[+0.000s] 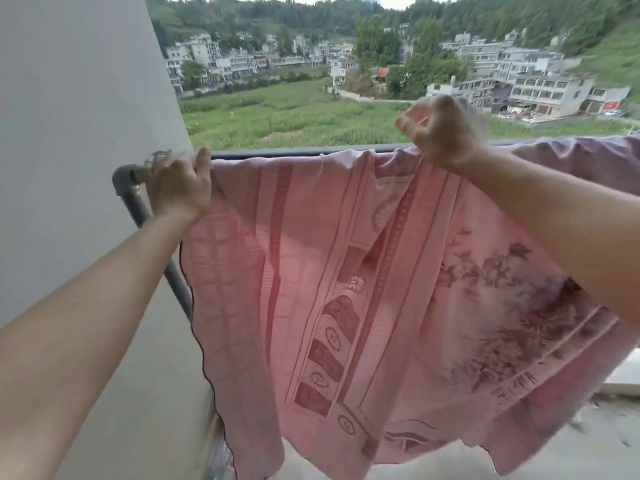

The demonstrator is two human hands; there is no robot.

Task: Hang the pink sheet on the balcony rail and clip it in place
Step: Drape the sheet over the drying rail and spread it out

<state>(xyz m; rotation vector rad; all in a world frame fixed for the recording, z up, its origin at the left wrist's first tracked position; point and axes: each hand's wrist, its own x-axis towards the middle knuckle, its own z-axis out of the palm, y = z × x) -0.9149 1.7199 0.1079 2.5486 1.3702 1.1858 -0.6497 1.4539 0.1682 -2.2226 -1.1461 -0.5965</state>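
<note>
The pink sheet [346, 289], printed with darker borders and flowers, hangs over the grey balcony rail [277, 154] and drapes down toward me. My left hand [180, 185] grips the sheet's left top corner against the rail, next to the rail's elbow joint. A clear ring-like thing shows above its fingers; I cannot tell whether it is a clip. My right hand [443, 133] is blurred, raised just above the rail and the sheet's top edge, fingers curled loosely with nothing visible in them.
A grey-white wall [76, 133] stands close on the left, where the rail's elbow [126, 180] bends down into a post. Beyond the rail lie a green field and buildings far below. A pale ledge [623, 375] shows at the lower right.
</note>
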